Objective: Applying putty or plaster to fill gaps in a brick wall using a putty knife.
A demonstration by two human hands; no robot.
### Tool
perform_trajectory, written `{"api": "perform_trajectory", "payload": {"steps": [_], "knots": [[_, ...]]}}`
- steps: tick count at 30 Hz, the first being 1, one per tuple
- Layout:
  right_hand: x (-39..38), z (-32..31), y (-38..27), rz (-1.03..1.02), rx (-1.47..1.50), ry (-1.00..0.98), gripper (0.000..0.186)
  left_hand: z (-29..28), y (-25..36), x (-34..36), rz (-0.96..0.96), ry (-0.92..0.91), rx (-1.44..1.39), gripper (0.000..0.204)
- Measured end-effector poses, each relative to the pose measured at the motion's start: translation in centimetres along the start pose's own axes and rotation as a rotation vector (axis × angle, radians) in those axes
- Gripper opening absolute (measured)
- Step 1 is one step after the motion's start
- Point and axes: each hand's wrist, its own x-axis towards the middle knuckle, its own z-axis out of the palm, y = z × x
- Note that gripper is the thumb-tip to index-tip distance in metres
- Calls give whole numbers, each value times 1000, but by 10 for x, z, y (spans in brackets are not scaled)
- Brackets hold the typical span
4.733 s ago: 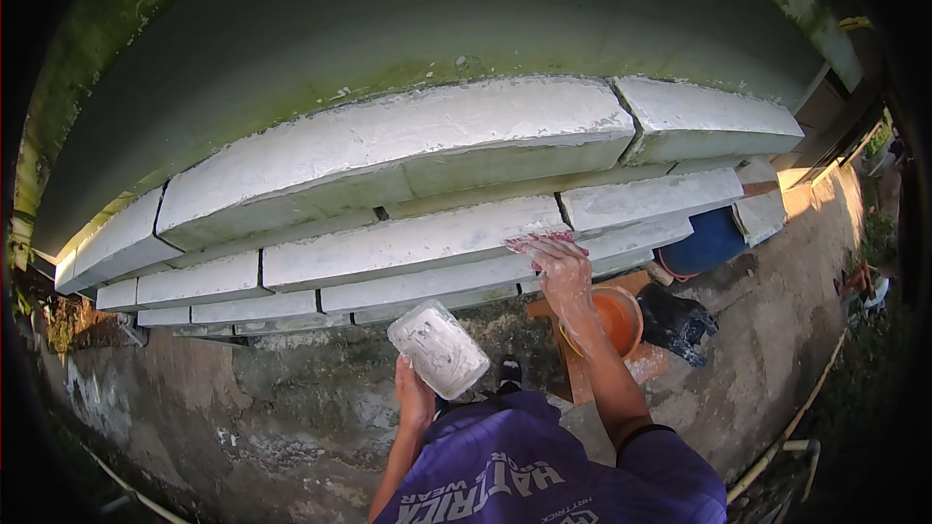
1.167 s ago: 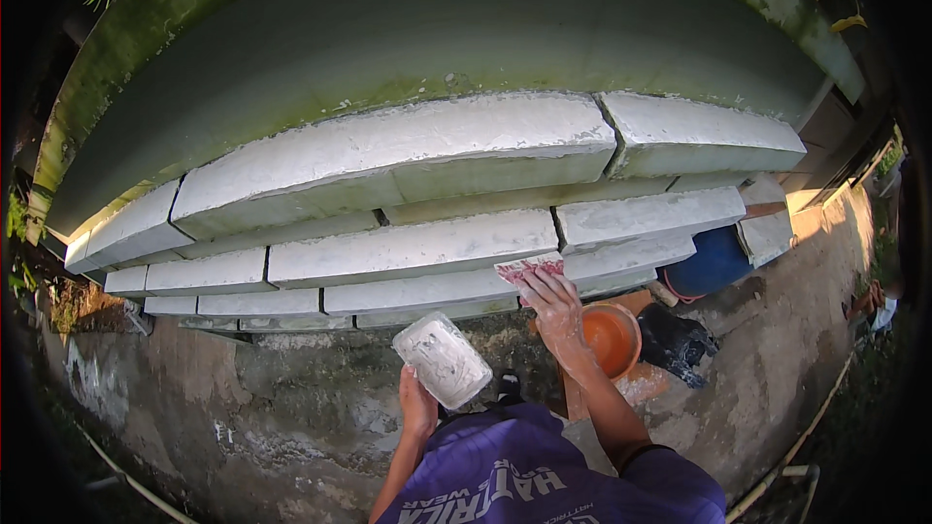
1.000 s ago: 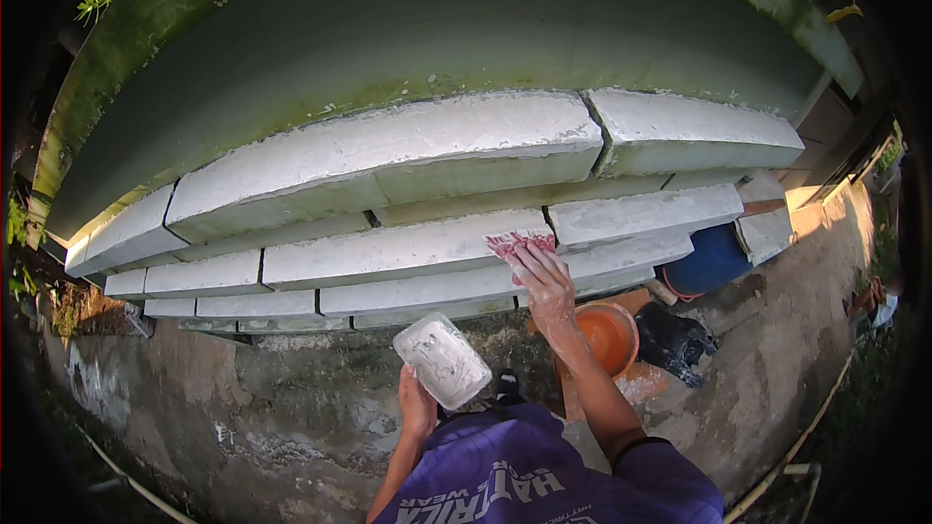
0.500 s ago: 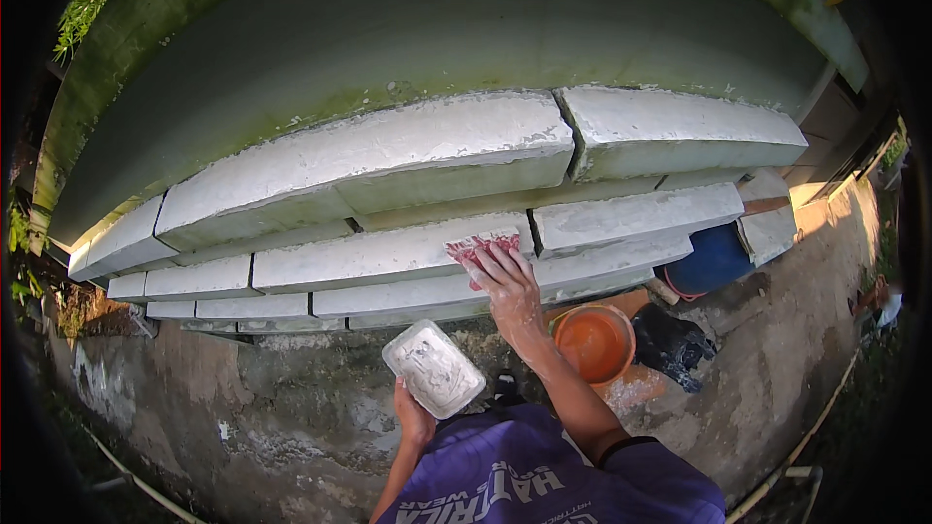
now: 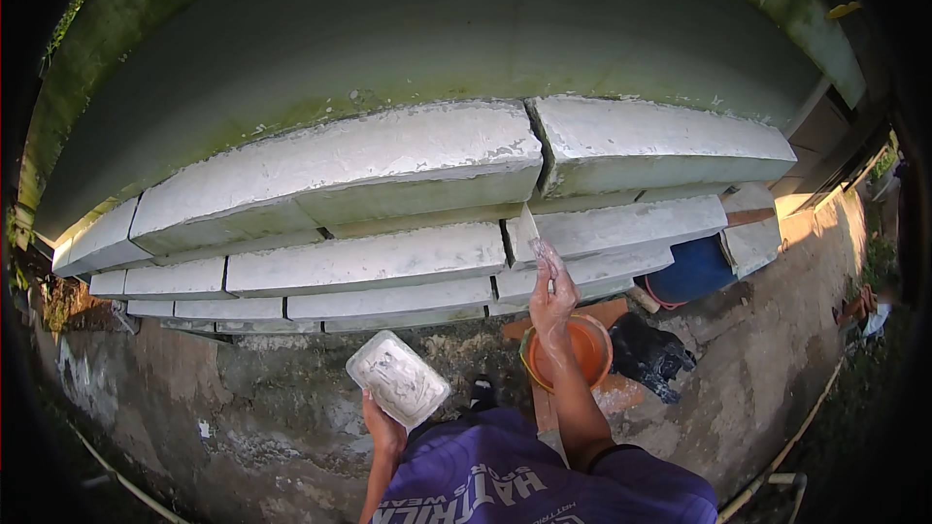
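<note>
My left hand [image 5: 384, 427] grips the near edge of a shallow white rectangular plastic tub [image 5: 427, 404], whose inside is smeared with white paste. In my right hand [image 5: 553, 299] is a thin putty scraper [image 5: 527, 233], seen almost edge-on and caked with white. Its blade points up and away, beside the dark gap between two pale blocks of the middle tier [image 5: 621, 226]; whether it touches them I cannot tell. White residue coats my right fingers. Above runs a longer upper tier [image 5: 359, 160] with a whitened top and greenish front.
An orange bucket [image 5: 604, 330] stands below my right forearm, on brownish board. Beside it lies a black plastic bag [image 5: 652, 344], with a blue container [image 5: 691, 270] farther right. A grey-green wall [image 5: 466, 29] rises behind the blocks. Rough concrete [image 5: 262, 398] forms the ground.
My right hand has come off the middle tier's face and moved right and nearer. The scraper has turned from flat, showing its reddish side, to edge-on. The view has shifted slightly.
</note>
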Motion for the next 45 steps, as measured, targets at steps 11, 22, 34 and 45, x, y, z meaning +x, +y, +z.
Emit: {"api": "perform_trajectory", "payload": {"steps": [11, 22, 34, 45], "knots": [[-2, 19, 7, 104, -80, -89, 26, 9, -5, 3, -21, 3, 44, 57], [5, 21, 27, 260, -58, 178, 29, 1, 2, 2, -2, 34, 6, 56], [2, 27, 25, 362, -4, 261, 39, -5, 6, 6, 19, 55, 22, 56], [6, 18, 7, 366, 90, 210, 31, -5, 7, 7, 14, 66, 8, 55]]}}
